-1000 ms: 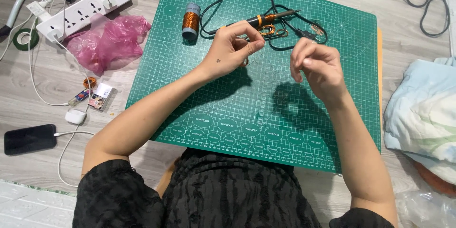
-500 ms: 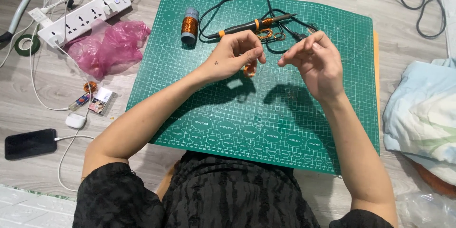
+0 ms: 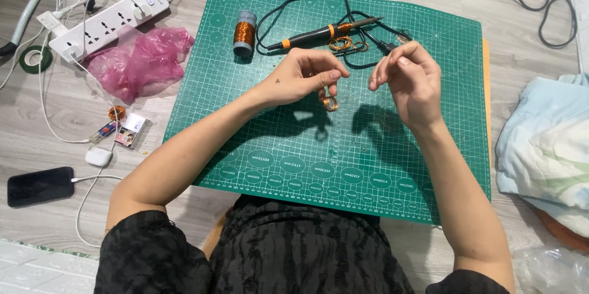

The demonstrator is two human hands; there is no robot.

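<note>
My left hand [image 3: 304,76] is raised above the green cutting mat [image 3: 264,141] and pinches a small copper wire coil [image 3: 330,103] that hangs below its fingertips. My right hand [image 3: 408,79] hovers a little to the right, its fingers loosely curled near the left hand; a thin wire between them is too fine to make out. Behind the hands lie a black and orange soldering iron [image 3: 325,32] with its black cord, loose copper coils [image 3: 343,44], and a copper wire spool [image 3: 244,33] standing upright.
Left of the mat lie a white power strip [image 3: 110,21], a pink plastic bag [image 3: 138,61], a roll of green tape [image 3: 34,58], small parts [image 3: 119,128], a white earbud case [image 3: 98,156] and a black phone [image 3: 40,185]. Light blue cloth [image 3: 543,141] lies at the right.
Both hands have lifted back from the soldering iron toward me. The left hand now holds a small copper coil, and the right hand has drawn close beside it.
</note>
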